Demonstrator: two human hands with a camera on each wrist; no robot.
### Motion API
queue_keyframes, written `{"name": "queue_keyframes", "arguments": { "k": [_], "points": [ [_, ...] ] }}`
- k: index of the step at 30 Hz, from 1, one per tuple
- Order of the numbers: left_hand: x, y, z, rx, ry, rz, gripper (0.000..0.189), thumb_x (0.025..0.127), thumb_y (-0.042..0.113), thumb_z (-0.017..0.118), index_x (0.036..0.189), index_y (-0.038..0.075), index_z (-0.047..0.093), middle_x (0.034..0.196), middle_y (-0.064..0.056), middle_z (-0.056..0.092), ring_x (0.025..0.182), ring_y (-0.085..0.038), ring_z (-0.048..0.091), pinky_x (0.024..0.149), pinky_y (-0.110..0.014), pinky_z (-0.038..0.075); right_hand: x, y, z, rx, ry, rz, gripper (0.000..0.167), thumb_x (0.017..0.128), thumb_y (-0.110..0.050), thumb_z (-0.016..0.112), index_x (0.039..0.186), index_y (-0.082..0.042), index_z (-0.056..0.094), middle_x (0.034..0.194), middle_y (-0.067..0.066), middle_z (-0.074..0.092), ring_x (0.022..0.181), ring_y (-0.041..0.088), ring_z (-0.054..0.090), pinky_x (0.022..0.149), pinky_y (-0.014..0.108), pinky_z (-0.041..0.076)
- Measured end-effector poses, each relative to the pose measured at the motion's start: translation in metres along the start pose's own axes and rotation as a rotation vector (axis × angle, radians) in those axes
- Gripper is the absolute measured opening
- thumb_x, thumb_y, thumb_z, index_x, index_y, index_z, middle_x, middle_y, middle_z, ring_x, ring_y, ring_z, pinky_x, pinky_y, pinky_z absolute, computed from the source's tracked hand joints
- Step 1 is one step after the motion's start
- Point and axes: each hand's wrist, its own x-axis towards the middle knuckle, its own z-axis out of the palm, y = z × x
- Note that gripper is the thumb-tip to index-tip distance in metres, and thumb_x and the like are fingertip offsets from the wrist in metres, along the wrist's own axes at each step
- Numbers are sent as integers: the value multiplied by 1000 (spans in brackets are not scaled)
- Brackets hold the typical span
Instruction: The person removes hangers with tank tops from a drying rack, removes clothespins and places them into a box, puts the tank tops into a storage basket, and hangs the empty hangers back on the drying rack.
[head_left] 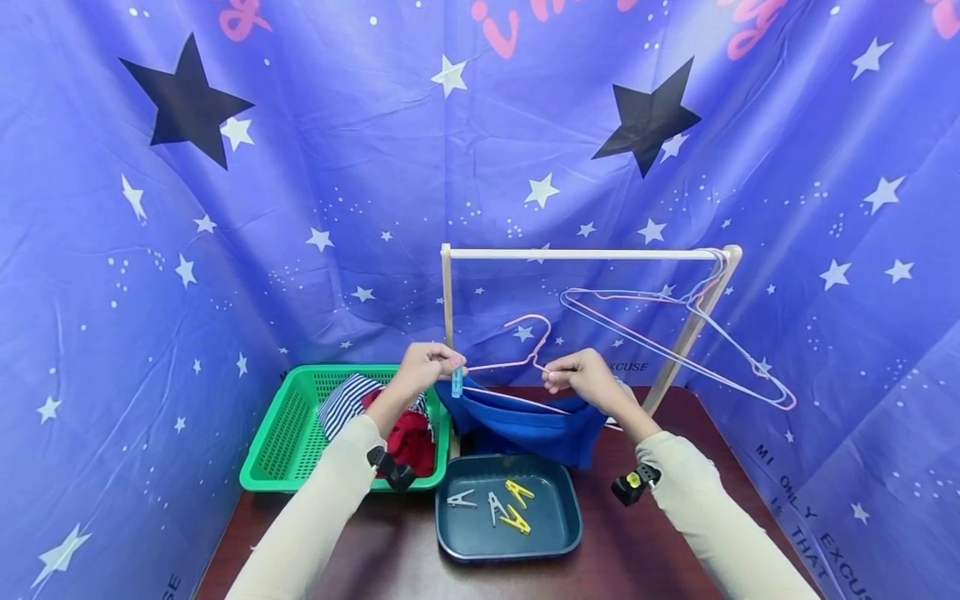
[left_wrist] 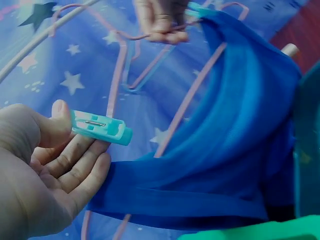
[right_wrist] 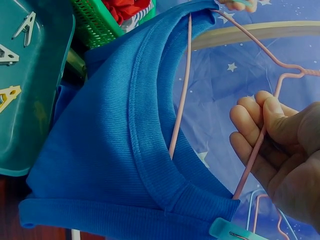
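A blue ribbed garment hangs on a pink wire hanger, whose hook stands up free of the rack. My left hand pinches a light blue clothespin between thumb and fingers, beside the garment's left edge. The hanger's left arm passes by that clothespin; whether it grips the cloth I cannot tell. My right hand pinches the hanger's right arm just below the hook. A second light blue clothespin sits at the garment's right corner, partly cut off by the right wrist view's edge.
A wooden rack stands behind, with pink and blue hangers at its right end. A dark teal tray holds several grey and yellow clothespins. The green basket at left contains red cloth and striped cloth.
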Motion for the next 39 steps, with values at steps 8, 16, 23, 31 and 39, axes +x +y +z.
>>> {"name": "queue_keyframes", "arguments": {
  "k": [8, 16, 23, 31, 39],
  "points": [
    [-8, -26, 23, 300, -103, 114, 12, 91, 1, 71, 96, -8, 76, 86, -19, 77, 71, -6, 67, 69, -25, 56, -2, 0, -3, 4, 5, 29, 18, 97, 6, 60, 106, 16, 72, 93, 29, 75, 74, 15, 74, 81, 47, 62],
    [-18, -50, 41, 455, -251, 207, 11, 89, 5, 76, 97, -2, 77, 89, -12, 78, 75, -8, 68, 71, -25, 56, -2, 1, -7, 5, 38, 48, 17, 97, 4, 62, 106, 15, 72, 93, 28, 75, 74, 17, 75, 76, 33, 63],
    [-29, -65, 53, 504, -366, 220, 16, 89, 6, 77, 100, -5, 76, 86, -6, 78, 74, -5, 68, 68, -23, 56, 0, 3, -9, 3, 49, 48, 19, 97, 2, 63, 107, 16, 72, 94, 28, 75, 77, 24, 76, 76, 32, 63],
    [-33, -90, 67, 662, -445, 183, 17, 84, 13, 84, 98, 6, 78, 94, -8, 79, 84, -11, 72, 77, -22, 57, 0, 4, -8, 15, 34, 49, 18, 97, 3, 63, 106, 16, 72, 94, 29, 75, 76, 21, 76, 78, 36, 63],
    [-45, -104, 77, 896, -497, 200, 22, 87, 21, 82, 104, 9, 77, 100, -4, 77, 90, -12, 70, 78, -24, 55, -2, 0, -8, 26, 30, 39, 18, 96, 6, 63, 106, 18, 71, 92, 29, 74, 72, 10, 73, 76, 33, 63]
  ]
}}
